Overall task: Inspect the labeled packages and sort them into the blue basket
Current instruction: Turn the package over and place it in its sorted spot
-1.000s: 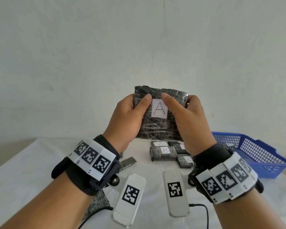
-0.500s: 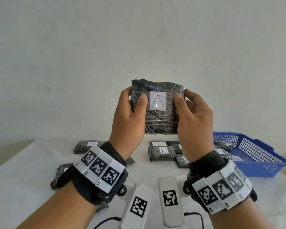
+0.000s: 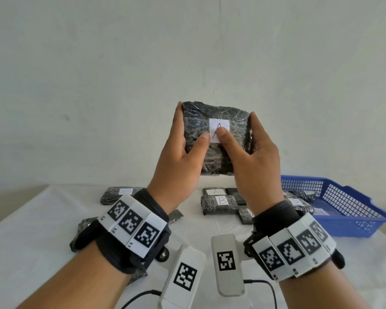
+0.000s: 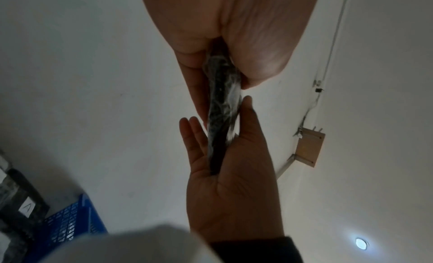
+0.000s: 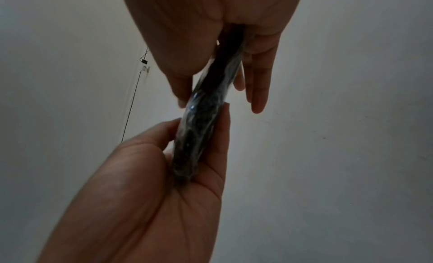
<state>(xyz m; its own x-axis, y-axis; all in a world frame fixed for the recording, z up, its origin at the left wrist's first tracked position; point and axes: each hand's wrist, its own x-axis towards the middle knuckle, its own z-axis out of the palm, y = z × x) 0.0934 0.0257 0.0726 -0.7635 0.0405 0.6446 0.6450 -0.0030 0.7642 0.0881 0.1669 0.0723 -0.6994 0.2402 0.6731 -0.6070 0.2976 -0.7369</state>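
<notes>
I hold a black plastic-wrapped package (image 3: pixel 216 157) upright in front of the wall, between both hands. Its white label (image 3: pixel 218 126) reads A. My left hand (image 3: pixel 181 157) grips the left edge and my right hand (image 3: pixel 254 157) grips the right edge, fingers behind and thumbs on the front. The right thumb covers the label's lower part. The wrist views show the package edge-on (image 4: pixel 222 107) (image 5: pixel 201 122), pinched between thumbs and fingers. The blue basket (image 3: pixel 303 178) stands on the table at the right with several packages inside.
More black packages lie on the white table: one labelled B (image 3: pixel 218 202), one labelled A (image 3: pixel 214 191) behind it, another further left (image 3: pixel 118 195), and one partly hidden under my left wrist (image 3: pixel 83 228). A plain wall stands close behind.
Both thumbs have slid inward across the package's front toward the label. The right thumb now overlaps the label. The package stays raised at about the same height.
</notes>
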